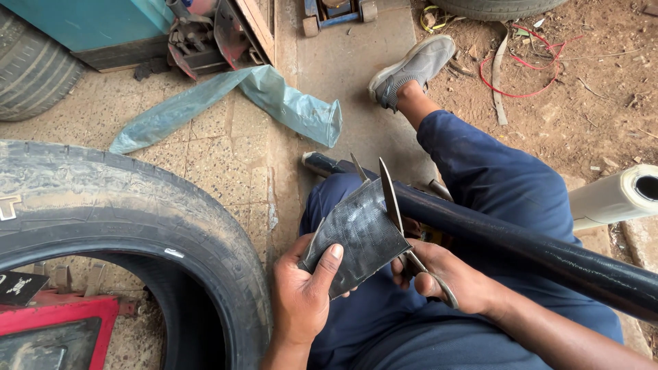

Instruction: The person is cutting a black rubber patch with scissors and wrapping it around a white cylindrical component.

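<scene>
My left hand grips the lower left edge of a dark grey ribbed rubber patch, thumb on top. My right hand holds metal scissors by the handles. The blades are spread, one pointing up along the patch's right edge, the other tip showing behind the patch's top. Both hands work over my lap, in blue trousers.
A long black tube lies across my right leg. A big tyre stands at the left, over a red frame. A teal plastic bag lies on the concrete ahead. A white roll is at the right.
</scene>
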